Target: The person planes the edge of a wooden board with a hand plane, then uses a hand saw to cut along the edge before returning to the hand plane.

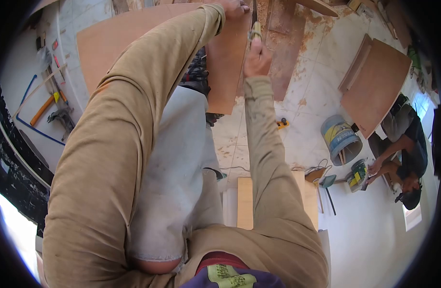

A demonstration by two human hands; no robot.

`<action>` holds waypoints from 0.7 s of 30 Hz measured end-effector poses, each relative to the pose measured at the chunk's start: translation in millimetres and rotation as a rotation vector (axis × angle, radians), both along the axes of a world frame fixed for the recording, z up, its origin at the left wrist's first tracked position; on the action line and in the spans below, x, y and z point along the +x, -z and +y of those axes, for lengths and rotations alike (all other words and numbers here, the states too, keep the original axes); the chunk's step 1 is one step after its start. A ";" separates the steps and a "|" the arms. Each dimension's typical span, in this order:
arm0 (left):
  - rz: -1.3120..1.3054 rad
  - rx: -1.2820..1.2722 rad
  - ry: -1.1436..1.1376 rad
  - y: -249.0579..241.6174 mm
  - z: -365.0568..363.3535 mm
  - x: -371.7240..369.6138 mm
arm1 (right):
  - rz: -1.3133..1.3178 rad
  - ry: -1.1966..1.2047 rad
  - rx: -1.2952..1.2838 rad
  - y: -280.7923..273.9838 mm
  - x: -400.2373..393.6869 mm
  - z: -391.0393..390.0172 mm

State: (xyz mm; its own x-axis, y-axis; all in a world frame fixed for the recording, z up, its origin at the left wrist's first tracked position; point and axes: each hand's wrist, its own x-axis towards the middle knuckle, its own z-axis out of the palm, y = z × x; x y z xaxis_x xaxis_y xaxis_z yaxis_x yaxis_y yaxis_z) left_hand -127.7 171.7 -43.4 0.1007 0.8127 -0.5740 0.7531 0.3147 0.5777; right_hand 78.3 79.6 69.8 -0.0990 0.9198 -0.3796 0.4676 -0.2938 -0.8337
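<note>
My right hand [258, 60] is wrapped round the pale handle of a hand saw [256, 30], which has grey wire or cord bound about it. The saw's narrow dark blade points away from me, along the edge of a brown plywood board [230, 62]. At the top edge of the view my left hand [234, 8] rests on this board close to the blade, its fingers lying on the surface and partly cut off by the frame. The board runs under my left arm and over a dark shoe.
Sawdust and board pieces [280, 72] lie beyond the blade. An orange-handled hammer [42, 109] and other tools lie left. A yellow tool [282, 124], a blue bucket [340, 139] and a leaning board [376, 84] are right. Another person [405, 153] crouches there, hands at a container [357, 175].
</note>
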 end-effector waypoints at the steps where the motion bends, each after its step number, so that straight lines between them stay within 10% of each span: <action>1: -0.005 -0.040 -0.021 -8.3 2.5 0.5 | 0.043 0.015 -0.020 16.1 -10.1 17.7; 9: 0.070 -0.065 0.018 -48.7 -1.5 4.7 | 0.142 0.096 -0.202 -50.7 59.4 -107.4; 17: -0.009 -0.026 0.040 -17.8 2.2 -6.1 | 0.064 -0.006 0.176 5.1 -29.2 39.1; 21: 0.093 -0.002 0.048 -26.2 -1.8 0.4 | 0.016 -0.012 -0.004 -31.9 25.2 -56.3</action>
State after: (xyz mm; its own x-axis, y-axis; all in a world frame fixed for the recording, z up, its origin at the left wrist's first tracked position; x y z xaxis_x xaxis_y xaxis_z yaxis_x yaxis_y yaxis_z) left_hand -127.3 169.9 -17.2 0.0855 0.8073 -0.5839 0.8176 0.2780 0.5041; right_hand 103.5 23.3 101.7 -0.1160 0.9169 -0.3820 0.4578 -0.2920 -0.8398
